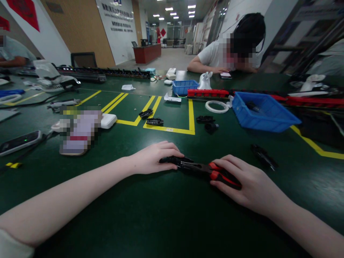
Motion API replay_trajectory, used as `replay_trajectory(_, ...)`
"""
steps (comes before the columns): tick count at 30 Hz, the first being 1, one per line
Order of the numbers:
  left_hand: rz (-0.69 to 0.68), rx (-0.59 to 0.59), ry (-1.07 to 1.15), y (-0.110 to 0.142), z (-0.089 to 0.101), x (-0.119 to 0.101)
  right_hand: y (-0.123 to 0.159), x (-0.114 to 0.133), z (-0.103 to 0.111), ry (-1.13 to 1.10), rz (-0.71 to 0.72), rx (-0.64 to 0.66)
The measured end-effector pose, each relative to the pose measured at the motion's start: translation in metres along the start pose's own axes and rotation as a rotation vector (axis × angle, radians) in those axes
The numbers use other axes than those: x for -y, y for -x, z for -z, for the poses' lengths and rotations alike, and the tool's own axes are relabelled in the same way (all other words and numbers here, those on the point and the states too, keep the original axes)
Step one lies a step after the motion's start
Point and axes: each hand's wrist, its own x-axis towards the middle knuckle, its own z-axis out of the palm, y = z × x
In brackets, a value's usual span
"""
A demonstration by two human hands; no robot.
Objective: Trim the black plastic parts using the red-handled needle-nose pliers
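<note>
My left hand (154, 157) lies on the green table (172, 222) with its fingers closed over a small black plastic part (172, 160). My right hand (242, 182) grips the red handles of a pair of pliers (212, 171). The pliers' dark jaws point left and meet the black part between my two hands. Both hands rest low on the table near its front.
More black parts (154, 122) lie inside yellow floor-tape boxes, and another (263, 156) lies to the right. A blue bin (263, 113) stands at the right, a smaller blue tray (185, 87) behind. A white box (108, 120) and devices sit left. A person leans on the far side.
</note>
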Motion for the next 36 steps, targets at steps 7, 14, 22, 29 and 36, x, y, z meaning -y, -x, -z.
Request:
replay_trajectory(7,0.006,0.004,-0.005,0.000,0.000,0.000,0.000,0.000,-0.001,0.012,-0.004,0.006)
replay_trajectory(14,0.007,0.005,-0.016,0.000,0.000,0.000,0.000,-0.002,-0.001,0.023,0.009,0.013)
replay_trajectory(22,-0.005,-0.006,-0.014,0.000,-0.001,0.002,0.003,-0.010,-0.002,0.012,0.039,-0.012)
replay_trajectory(29,-0.010,-0.006,-0.016,0.000,-0.001,0.001,0.002,-0.011,-0.001,0.017,0.043,-0.010)
replay_trajectory(36,-0.014,0.001,-0.028,0.000,-0.001,0.001,0.000,-0.010,-0.001,0.076,0.042,-0.018)
